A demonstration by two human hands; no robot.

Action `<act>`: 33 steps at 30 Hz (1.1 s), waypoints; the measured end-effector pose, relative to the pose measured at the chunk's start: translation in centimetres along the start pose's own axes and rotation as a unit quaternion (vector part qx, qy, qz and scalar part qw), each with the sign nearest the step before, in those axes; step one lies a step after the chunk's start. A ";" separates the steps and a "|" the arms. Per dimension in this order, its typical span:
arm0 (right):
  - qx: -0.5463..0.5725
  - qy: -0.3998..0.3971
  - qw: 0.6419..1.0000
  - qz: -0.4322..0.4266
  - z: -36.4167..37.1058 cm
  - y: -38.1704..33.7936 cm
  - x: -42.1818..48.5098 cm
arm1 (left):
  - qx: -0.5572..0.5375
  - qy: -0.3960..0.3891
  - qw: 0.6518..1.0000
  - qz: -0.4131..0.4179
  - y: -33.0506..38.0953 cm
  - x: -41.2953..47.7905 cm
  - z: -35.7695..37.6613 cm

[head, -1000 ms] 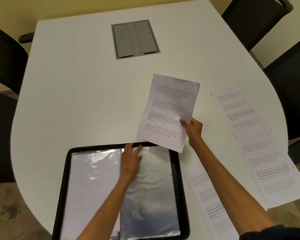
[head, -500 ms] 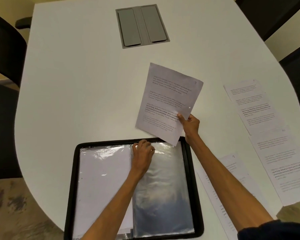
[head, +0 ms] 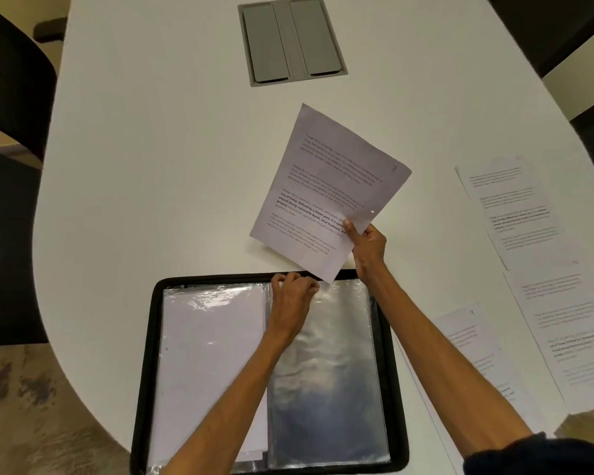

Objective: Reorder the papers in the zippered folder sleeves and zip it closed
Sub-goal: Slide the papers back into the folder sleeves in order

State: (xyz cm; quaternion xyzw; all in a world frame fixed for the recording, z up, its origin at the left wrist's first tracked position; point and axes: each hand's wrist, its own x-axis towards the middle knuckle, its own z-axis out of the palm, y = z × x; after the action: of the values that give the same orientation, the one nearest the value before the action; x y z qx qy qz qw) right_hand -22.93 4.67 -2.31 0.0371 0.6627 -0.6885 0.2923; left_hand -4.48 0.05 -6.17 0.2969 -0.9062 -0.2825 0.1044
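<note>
**A:** From the head view, you had a white table [head: 151, 166] in front of you, with a grey hatch [head: 292, 41] set into it at the far side and dark chairs [head: 11, 80] round the edge.

**B:** Three loose pages [head: 515, 214] lay printed side up along your right, well apart from the folder. Your left forearm crossed the folder's middle and hid part of both sleeves. The lower corner of the sheet you held overlapped the folder's far rim.

**A:** The folder [head: 151, 337] lay open and flat at the near edge of the table, its black zip border all round. The left sleeve [head: 210, 354] showed a blank white page under shiny film. The right sleeve [head: 330, 389] looked clear and crinkled, dark behind.

**B:** Your left hand [head: 292, 296] sat at the top edge of the right sleeve, just beside the spine, fingers curled tight and gripping that edge.

**A:** Your right hand [head: 367, 248] pinched the sheet [head: 326, 186] at its lower right side, thumb on the printed face. You held the sheet tilted, above the table just beyond the folder, with a handwritten mark in its top corner
</note>
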 end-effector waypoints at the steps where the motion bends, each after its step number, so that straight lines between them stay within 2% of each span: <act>1: -0.001 -0.004 1.000 -0.002 0.0 0.0 -0.1 | -0.003 -0.006 1.000 -0.001 0.0 0.1 0.0; 9: 0.004 -0.014 1.000 0.001 -0.6 0.3 -0.5 | 0.012 -0.029 0.999 0.034 -0.3 0.5 -0.4; 17: 0.013 -0.003 1.000 -0.004 -0.9 -0.4 -0.1 | 0.061 0.035 0.994 0.085 -0.3 -0.7 -0.9; 22: 0.016 0.001 1.000 -0.003 -0.6 -0.4 -0.2 | 0.081 0.013 0.993 0.083 0.4 -0.4 -1.4; 26: 0.062 0.001 0.998 0.001 -0.2 -0.8 -0.3 | 0.114 -0.004 0.990 0.086 0.4 -0.5 -1.7; 33: 0.078 -0.006 0.997 0.005 0.0 -1.1 -0.4 | 0.107 -0.040 0.990 0.084 -0.6 -0.9 -1.3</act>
State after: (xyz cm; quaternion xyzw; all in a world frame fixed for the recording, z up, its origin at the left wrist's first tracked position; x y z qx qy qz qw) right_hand -23.10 4.80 -1.13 0.0588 0.6050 -0.7367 0.2963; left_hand -3.07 -0.40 -5.48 0.2174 -0.9565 -0.1854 0.0590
